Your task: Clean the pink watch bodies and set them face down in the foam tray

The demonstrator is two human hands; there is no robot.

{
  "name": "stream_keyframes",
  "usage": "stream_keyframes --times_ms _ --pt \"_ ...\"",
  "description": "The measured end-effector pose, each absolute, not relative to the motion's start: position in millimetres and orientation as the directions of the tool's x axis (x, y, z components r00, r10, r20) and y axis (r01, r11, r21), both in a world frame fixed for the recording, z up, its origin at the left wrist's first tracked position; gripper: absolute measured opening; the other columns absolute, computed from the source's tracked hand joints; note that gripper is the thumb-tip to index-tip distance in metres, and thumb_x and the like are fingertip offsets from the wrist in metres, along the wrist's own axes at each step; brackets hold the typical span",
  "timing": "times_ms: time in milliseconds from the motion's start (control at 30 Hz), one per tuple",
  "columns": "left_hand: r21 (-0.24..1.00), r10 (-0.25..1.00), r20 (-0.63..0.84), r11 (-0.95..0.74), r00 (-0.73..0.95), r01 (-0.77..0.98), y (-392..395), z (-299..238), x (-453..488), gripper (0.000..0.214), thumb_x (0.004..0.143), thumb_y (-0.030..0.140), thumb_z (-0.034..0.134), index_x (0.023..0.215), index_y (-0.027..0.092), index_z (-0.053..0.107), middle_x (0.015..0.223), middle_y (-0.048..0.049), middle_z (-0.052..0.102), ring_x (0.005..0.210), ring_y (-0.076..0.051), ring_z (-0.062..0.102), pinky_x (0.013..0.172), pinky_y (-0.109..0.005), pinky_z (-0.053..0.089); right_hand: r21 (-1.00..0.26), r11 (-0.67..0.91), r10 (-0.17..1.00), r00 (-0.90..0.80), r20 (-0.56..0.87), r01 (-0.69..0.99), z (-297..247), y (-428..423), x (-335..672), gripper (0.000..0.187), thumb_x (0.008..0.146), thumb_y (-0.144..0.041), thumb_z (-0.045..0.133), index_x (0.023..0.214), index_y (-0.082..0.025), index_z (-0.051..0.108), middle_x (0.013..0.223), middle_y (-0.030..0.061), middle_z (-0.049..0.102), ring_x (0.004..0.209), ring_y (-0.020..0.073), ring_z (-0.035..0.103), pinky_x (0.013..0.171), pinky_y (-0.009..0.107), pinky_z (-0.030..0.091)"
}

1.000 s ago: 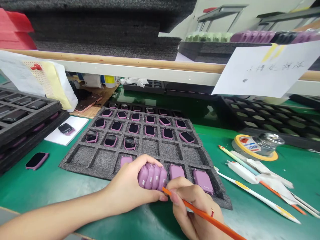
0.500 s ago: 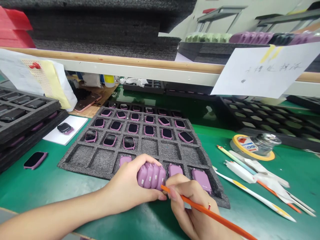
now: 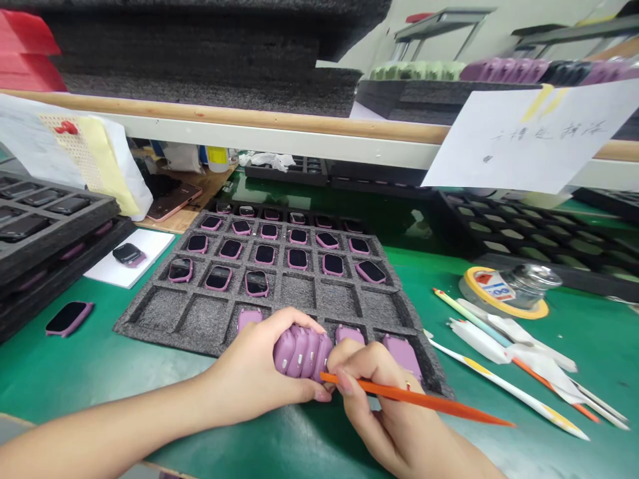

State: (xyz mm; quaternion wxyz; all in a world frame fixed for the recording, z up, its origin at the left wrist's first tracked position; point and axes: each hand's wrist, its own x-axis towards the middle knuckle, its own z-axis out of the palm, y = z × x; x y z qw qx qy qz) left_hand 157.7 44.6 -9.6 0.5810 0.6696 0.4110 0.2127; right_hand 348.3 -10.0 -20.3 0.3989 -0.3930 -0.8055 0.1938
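Note:
Several purple smartwatch cases point(image 3: 301, 351) are stacked face to back in my left hand point(image 3: 264, 362), which is wrapped round them. My right hand point(image 3: 384, 402) pinches a slim orange stick point(image 3: 424, 398). Its tip meets, or nearly meets, the side of the rightmost case; I cannot tell whether they touch. Both hands are over the near edge of a grey foam tray point(image 3: 200, 318). In its far rows lie purple watch cases with dark screens point(image 3: 265, 255). A purple case point(image 3: 403, 354) lies back up in the near row, to the right of my hands.
On the right lie a white and yellow brush handle point(image 3: 519, 386), tweezers wrapped in white tape point(image 3: 544, 372), and a tape roll point(image 3: 479, 293) with a glass bottle point(image 3: 532, 283). One watch case point(image 3: 68, 318) sits at left, beside stacked trays point(image 3: 74, 219). A shelf edge point(image 3: 279, 136) crosses above.
My right hand has shifted slightly, and the orange stick's back end has swung upward, so it lies flatter. Its tip stays by the rightmost case. My left hand keeps its hold.

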Motion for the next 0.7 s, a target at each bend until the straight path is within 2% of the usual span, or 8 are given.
stream_keyframes --times_ms 133,300,533,700 --pt "0.955 0.799 -0.191 0.017 0.570 0.296 44.5 -8.1 158.1 0.053 0.064 0.025 0.086 0.110 0.024 0.062 0.110 -0.0010 0.070 0.098 -0.021 0.065 0.087 -0.033 0.051 -0.643 0.627 0.779 -0.364 0.510 0.441 -19.0 -8.7 349.8 0.014 0.101 -0.011 0.039 0.096 -0.024 0.040 0.082 0.0005 0.056 0.069 0.0111 0.058 0.061 0.021 0.051" --pt "0.947 0.793 -0.215 0.025 0.570 0.322 44.0 -6.5 158.2 0.053 0.064 0.025 0.086 0.111 0.024 0.062 0.110 -0.0013 0.070 0.094 -0.020 0.064 0.083 -0.032 0.051 -0.601 0.642 0.766 -0.423 0.484 0.476 -13.6 -10.1 349.8 0.014 0.102 -0.012 0.036 0.095 -0.024 0.038 0.079 -0.0010 0.057 0.061 0.0098 0.054 0.055 0.020 0.048" --pt "0.950 0.793 -0.202 0.018 0.575 0.310 44.6 -7.2 158.3 0.053 0.065 0.025 0.085 0.112 0.024 0.061 0.115 -0.0026 0.069 0.105 -0.024 0.063 0.088 -0.035 0.051 -0.557 0.653 0.756 -0.394 0.523 0.514 -16.0 -10.8 346.6 0.016 0.099 -0.009 0.038 0.094 -0.024 0.037 0.077 -0.0011 0.057 0.058 0.0100 0.053 0.053 0.021 0.046" --pt "0.950 0.797 -0.202 0.017 0.570 0.313 44.5 -5.9 159.2 0.053 0.063 0.024 0.085 0.111 0.023 0.062 0.113 -0.0027 0.069 0.102 -0.024 0.064 0.089 -0.036 0.051 -0.606 0.641 0.766 -0.342 0.544 0.471 -20.1 -13.0 345.7 0.014 0.100 -0.010 0.039 0.095 -0.024 0.038 0.077 -0.0011 0.056 0.060 0.0098 0.053 0.054 0.021 0.046"
